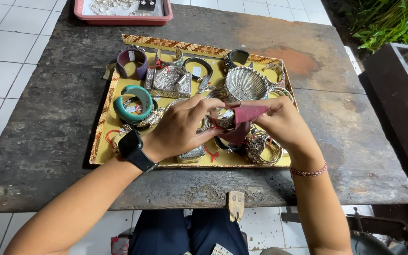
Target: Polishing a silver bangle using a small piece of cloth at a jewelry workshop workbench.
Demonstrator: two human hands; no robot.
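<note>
A dark, weathered wooden bench fills most of the frame, its surface rough and stained. On it, at centre, a flat yellow tray with a woven patterned border is laid out with jewellery. A pink plastic tray of small silver pieces is seen at the upper edge. On the yellow tray, a purple cuff sits at upper left, a glossy turquoise bangle below it, and a ribbed silver bowl-shaped piece at upper centre.

Over the tray's middle, a silver ornament is held by the left hand, whose fingers are closed around it. A small dark-red cloth, soft and folded, is pinched in the closed fingers of the right hand and pressed against the metal. By appearance, the step in hand is rubbing or polishing; a steady hold and a turning of the piece under the cloth would likely be called for.
</note>
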